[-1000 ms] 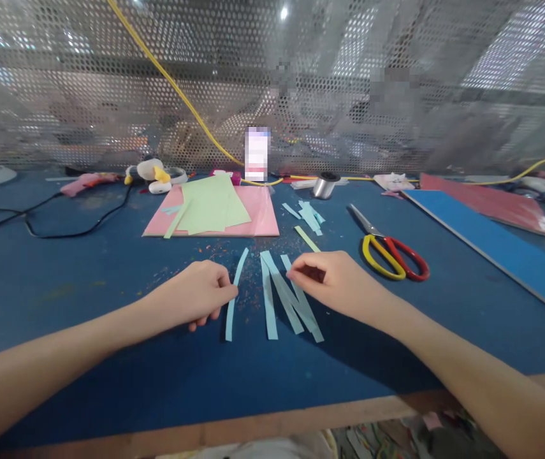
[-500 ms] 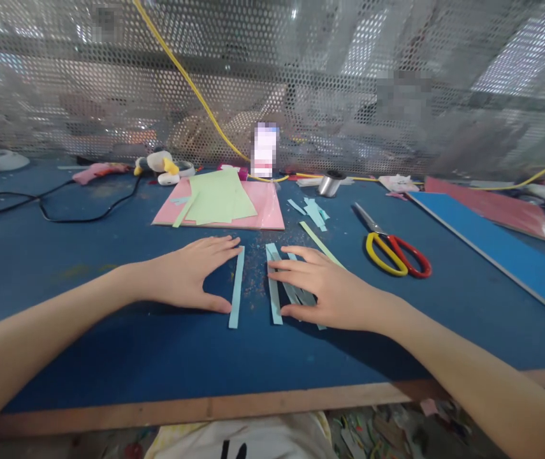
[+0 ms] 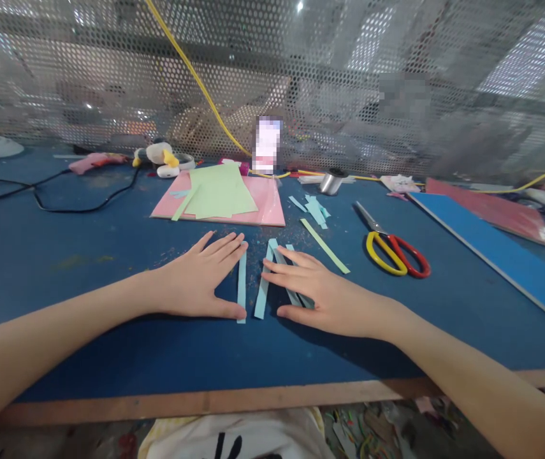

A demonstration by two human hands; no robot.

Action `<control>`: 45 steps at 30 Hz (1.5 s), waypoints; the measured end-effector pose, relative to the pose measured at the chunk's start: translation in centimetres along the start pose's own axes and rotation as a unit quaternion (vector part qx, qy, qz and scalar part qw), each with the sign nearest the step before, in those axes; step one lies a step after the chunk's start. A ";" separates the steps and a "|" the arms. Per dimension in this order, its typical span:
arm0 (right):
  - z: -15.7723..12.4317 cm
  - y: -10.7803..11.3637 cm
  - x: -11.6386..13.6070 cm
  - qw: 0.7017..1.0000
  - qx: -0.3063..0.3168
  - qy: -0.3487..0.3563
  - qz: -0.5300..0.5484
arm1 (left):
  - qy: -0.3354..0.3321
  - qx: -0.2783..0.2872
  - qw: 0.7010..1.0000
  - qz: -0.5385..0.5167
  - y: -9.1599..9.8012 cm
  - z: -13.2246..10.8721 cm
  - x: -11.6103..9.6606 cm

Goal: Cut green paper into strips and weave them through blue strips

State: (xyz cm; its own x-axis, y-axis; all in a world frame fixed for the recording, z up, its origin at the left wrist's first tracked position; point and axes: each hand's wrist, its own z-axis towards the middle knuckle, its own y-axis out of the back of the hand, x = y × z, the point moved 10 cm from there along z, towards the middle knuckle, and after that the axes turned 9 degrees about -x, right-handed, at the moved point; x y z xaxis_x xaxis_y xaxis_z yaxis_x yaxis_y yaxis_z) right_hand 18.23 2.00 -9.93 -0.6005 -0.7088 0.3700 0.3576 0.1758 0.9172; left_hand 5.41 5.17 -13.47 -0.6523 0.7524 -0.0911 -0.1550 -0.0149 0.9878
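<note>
My left hand (image 3: 196, 280) lies flat and open on the blue table (image 3: 62, 255), its fingertip and thumb touching a straight light-blue paper strip (image 3: 242, 280). My right hand (image 3: 322, 293) also lies flat with fingers spread, resting on several more light-blue strips (image 3: 263, 280) that fan out beneath it; some are partly hidden by the palm. A light-green strip (image 3: 324, 237) lies just beyond my right hand.
Yellow-and-red scissors (image 3: 391, 252) lie to the right. Green sheets (image 3: 217, 191) sit on pink paper (image 3: 267, 204) behind the hands, with blue scraps (image 3: 313, 210), a metal spool (image 3: 332, 182), a black cable (image 3: 62, 204), and blue and red boards (image 3: 492, 248) at right. A perforated screen stands behind.
Both hands went from pinching the strips to lying flat and open. The left strip has been straightened, and the strips under the right hand have shifted closer to it.
</note>
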 end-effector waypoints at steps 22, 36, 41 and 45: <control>0.2 1.7 1.5 0.995 -0.043 0.078 -0.046 | -0.006 -0.019 1.000 0.004 -0.2 -0.3 0.3; 0.1 -0.1 0.2 0.999 0.011 0.021 -0.048 | -0.042 -0.040 0.998 -0.009 0.8 -0.2 -0.9; 0.2 0.6 -0.1 0.999 -0.005 0.025 -0.040 | -0.074 -0.030 0.996 -0.026 1.0 -0.3 -1.6; 0.4 1.1 -0.3 0.997 -0.026 0.029 -0.070 | -0.077 -0.042 0.996 -0.028 1.4 -0.2 -1.7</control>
State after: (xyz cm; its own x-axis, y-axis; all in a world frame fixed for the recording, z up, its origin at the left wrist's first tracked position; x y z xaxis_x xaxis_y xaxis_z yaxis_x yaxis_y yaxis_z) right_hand 18.52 2.62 -9.01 -0.6055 -0.7621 0.2293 0.3119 0.0379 0.9494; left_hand 6.15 3.67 -11.91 -0.5209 0.8453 -0.1188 -0.2534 -0.0202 0.9672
